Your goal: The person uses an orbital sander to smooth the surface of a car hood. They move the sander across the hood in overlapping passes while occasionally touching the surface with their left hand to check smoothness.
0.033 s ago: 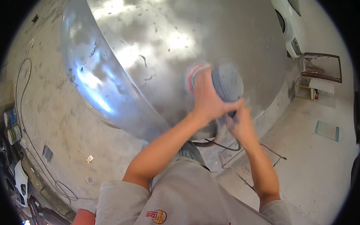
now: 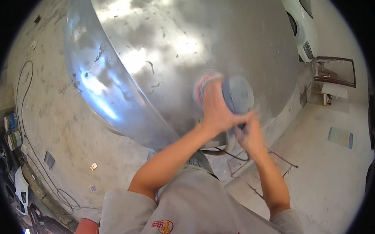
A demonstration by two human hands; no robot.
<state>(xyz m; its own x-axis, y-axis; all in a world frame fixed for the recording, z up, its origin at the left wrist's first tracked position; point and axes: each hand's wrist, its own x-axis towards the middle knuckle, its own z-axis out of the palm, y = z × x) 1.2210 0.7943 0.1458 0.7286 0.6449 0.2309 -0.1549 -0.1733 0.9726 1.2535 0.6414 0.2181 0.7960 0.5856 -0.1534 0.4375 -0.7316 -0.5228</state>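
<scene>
Sliding a touch toward the wearer's body, the grey, round-bodied power tool with a red-edged disc [image 2: 238,93] has shifted slightly since a moment ago, and both hands come along with it, while the surroundings look much the same. Spread wide on either side is the pale, stained concrete floor [image 2: 114,156], and over it bulges the broad, curved, silver-grey metal panel [image 2: 173,72], glossy with reflections, speckled with dark marks, a raised, rounded edge sweeping down its left side. Up at the right we have a white car [image 2: 306,28], partly cut off by the rim; below, the wearer's light grey short-sleeved shirt [image 2: 207,203] fills the lower middle. Over on the right sits a brown-framed rectangular panel [image 2: 336,70], and nearer, lying flat, a pale board with a teal edge [image 2: 341,137]. Back to the action: the tool is over the lower middle of the metal, its disc turned left, too blurred to tell whether it touches. Bare left hand [image 2: 217,107] is wrapped around it between disc and grey body, fingers closed; right hand [image 2: 250,133] curls round its dark lower end, fingertips smeared by motion. Smallest of all, a little whitish packet [image 2: 94,166] lies on the concrete.
</scene>
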